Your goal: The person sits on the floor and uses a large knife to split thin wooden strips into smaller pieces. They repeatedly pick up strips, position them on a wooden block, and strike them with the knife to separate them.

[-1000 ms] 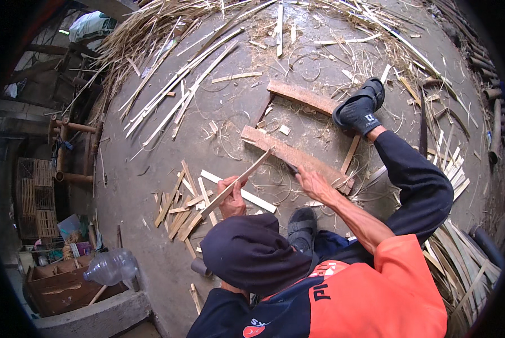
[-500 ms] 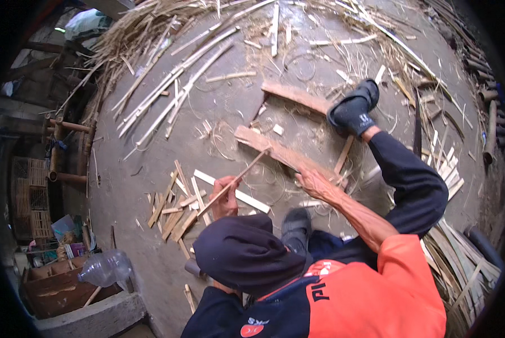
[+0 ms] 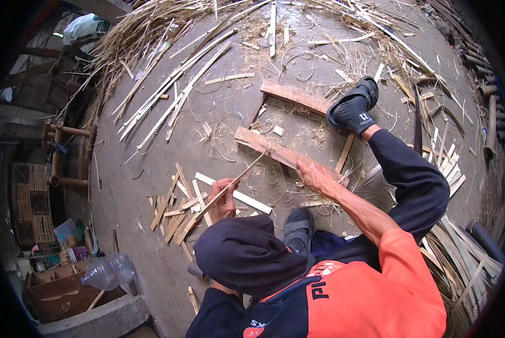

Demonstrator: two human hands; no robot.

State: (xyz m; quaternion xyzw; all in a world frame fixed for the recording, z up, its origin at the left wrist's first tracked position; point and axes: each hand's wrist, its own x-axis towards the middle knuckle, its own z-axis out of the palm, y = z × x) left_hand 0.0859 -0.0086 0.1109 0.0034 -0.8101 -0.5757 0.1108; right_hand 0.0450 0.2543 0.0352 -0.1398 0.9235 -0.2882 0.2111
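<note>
head view: grey floor point(image 3: 117, 188) spreads left of the rough wood beam point(image 3: 280, 150). left hand point(image 3: 223, 198) pinches a thin slat point(image 3: 252, 166); right hand point(image 3: 314, 176) curls by the beam's edge, hold unclear.

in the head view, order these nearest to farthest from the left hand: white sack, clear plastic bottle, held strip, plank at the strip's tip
From the left hand:
1. Held strip, in its grip
2. Plank, up and right
3. Clear plastic bottle, lower left
4. White sack, far upper left
</note>
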